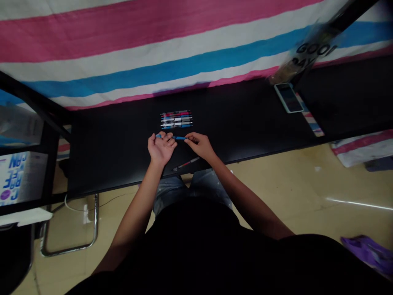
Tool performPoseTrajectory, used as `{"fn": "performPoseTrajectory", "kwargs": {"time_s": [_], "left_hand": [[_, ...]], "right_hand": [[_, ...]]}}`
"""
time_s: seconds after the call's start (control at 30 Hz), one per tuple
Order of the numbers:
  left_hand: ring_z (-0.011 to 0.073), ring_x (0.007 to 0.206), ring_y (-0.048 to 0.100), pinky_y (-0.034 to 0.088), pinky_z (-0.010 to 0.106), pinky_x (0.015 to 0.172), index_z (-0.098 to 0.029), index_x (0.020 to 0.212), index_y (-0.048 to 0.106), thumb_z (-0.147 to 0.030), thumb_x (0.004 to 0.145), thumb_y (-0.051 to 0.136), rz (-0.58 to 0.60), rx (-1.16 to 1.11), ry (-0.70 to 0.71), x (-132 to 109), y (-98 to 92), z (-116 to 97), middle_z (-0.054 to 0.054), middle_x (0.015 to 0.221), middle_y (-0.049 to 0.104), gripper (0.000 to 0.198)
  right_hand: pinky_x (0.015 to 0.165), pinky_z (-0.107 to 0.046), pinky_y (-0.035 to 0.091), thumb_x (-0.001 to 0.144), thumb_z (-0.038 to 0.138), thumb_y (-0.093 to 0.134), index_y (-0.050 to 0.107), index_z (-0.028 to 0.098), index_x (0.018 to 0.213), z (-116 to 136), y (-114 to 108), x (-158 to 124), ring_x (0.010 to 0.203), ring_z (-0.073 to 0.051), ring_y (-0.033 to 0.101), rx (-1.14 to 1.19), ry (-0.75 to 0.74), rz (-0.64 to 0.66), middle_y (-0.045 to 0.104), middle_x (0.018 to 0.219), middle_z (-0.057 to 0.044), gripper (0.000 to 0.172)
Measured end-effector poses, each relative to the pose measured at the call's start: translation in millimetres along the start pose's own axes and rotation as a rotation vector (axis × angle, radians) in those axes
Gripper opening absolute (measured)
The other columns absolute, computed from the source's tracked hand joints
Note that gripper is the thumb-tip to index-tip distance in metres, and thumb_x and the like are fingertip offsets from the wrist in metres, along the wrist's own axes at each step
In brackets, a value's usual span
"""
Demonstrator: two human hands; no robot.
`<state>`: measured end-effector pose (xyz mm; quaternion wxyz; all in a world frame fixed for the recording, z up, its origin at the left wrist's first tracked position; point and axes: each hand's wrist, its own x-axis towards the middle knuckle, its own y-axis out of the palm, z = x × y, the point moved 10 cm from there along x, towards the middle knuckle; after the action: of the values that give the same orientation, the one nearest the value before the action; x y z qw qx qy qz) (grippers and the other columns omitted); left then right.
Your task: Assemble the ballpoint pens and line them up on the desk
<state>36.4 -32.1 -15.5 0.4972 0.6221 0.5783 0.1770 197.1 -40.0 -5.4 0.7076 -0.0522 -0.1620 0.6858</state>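
Observation:
A blue pen [179,138] spans the gap between my two hands, above the black table. My left hand [161,150] is turned palm up, its fingers curled about the pen's left part; a bit of blue shows by the fingertips. On the pen's right end, my right hand [200,145] closes in a pinch of thumb and fingers. Just beyond my hands lies a row of several pens [176,119], side by side, in white, blue, red and dark colours. Nearer to me, a single dark pen [185,164] rests at a slant close to the table's front edge.
On the right of the black table [239,119] lies a phone [289,98], beside a clear bag [302,57] with lettering. A striped cloth [172,45] hangs behind. Dark frame posts stand at both sides, with a printed box [21,176] at left.

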Motion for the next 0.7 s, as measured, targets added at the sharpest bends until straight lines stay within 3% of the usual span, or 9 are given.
{"fn": "performPoseTrajectory", "kwargs": {"time_s": [0.7], "left_hand": [[0.013,0.054,0.045,0.041,0.028,0.055,-0.019,0.074,0.046,-0.059,0.103,0.03,0.107,-0.048,0.012,4.6,3.0,4.5,0.007,0.077,0.055,0.051]], "right_hand": [[0.062,-0.028,0.043,0.082,0.04,0.071,0.071,0.018,0.091,-5.2,-2.2,2.9,0.065,-0.015,0.054,-0.049,-0.057,-0.004,0.063,0.07,0.0,0.024]]}}
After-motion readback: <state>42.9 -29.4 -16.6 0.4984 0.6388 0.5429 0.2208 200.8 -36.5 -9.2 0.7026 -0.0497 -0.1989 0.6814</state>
